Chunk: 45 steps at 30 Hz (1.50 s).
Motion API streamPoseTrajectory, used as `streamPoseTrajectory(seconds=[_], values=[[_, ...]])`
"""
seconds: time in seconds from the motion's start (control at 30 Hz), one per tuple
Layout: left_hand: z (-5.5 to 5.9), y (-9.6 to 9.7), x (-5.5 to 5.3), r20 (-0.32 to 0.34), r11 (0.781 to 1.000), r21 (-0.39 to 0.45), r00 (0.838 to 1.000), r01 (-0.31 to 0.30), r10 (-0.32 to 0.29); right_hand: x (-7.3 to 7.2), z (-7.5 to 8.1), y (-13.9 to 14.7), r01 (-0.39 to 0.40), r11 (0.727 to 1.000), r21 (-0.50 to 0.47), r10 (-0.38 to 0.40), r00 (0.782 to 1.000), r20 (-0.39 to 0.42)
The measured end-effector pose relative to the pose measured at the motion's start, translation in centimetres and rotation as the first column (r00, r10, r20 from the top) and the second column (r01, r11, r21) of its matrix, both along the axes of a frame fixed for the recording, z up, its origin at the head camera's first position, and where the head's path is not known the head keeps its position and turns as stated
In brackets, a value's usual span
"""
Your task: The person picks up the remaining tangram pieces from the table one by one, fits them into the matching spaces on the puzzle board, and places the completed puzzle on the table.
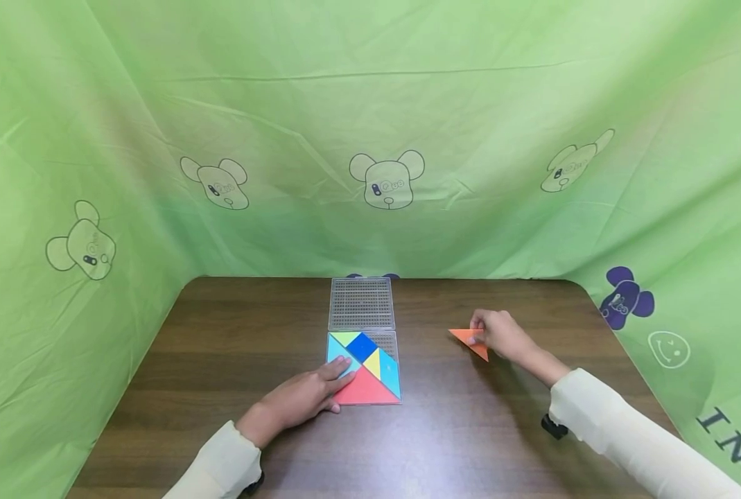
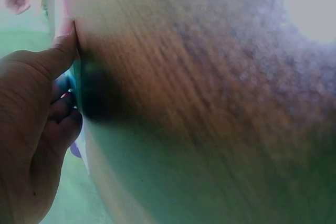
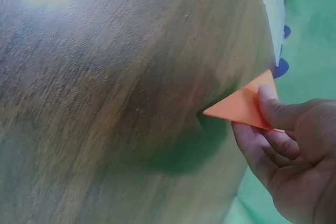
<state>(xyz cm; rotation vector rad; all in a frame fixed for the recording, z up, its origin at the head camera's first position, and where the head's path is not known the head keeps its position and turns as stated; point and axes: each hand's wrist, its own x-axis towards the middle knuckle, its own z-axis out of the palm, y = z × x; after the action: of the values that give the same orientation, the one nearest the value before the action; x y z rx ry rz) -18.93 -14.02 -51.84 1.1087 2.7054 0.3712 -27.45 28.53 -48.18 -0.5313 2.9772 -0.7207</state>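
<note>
An orange triangle tangram piece [image 1: 468,339] is pinched between thumb and fingers of my right hand [image 1: 500,334], held over the table's right half. In the right wrist view the piece [image 3: 244,106] shows its broad face, thumb on top and fingers beneath. My left hand [image 1: 301,396] rests with extended fingers on the filled half of a clear hinged tangram case [image 1: 362,305]. Under and around those fingers lie the large red triangle [image 1: 364,389] and a light blue triangle [image 1: 337,348]. In the left wrist view the left thumb [image 2: 65,45] sits at the case's near edge.
Also in the case are a yellow-green triangle [image 1: 345,337], a dark blue square [image 1: 362,347], a yellow triangle [image 1: 373,362] and a blue parallelogram [image 1: 389,375]. Its upper right corner bares the grid. Green printed cloth [image 1: 283,235] surrounds the brown wooden table [image 1: 220,339] behind and at the sides.
</note>
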Motion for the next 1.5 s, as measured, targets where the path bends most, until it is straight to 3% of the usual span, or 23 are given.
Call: streamPoseTrajectory(seconds=[0.3, 0.57, 0.77, 1.5], values=[[0.1, 0.1, 0.0, 0.014, 1.0, 0.0, 1.0, -0.003, 0.003, -0.5, 0.6, -0.8, 0.115, 0.982, -0.147, -0.108, 0.993, 0.052], [0.1, 0.1, 0.1, 0.003, 1.0, 0.007, 1.0, -0.002, 0.002, -0.5, 1.3, -2.2, 0.248, 0.903, -0.351, -0.19, 0.963, 0.192], [0.1, 0.0, 0.1, 0.011, 1.0, 0.005, 1.0, -0.01, 0.009, -0.9, 1.5, -3.2, 0.29, 0.863, -0.414, -0.21, 0.95, 0.23], [0.0, 0.0, 0.1, 0.005, 1.0, 0.017, 1.0, -0.006, 0.006, -1.4, 1.7, -5.9, 0.278, 0.827, -0.489, -0.174, 0.953, 0.247]])
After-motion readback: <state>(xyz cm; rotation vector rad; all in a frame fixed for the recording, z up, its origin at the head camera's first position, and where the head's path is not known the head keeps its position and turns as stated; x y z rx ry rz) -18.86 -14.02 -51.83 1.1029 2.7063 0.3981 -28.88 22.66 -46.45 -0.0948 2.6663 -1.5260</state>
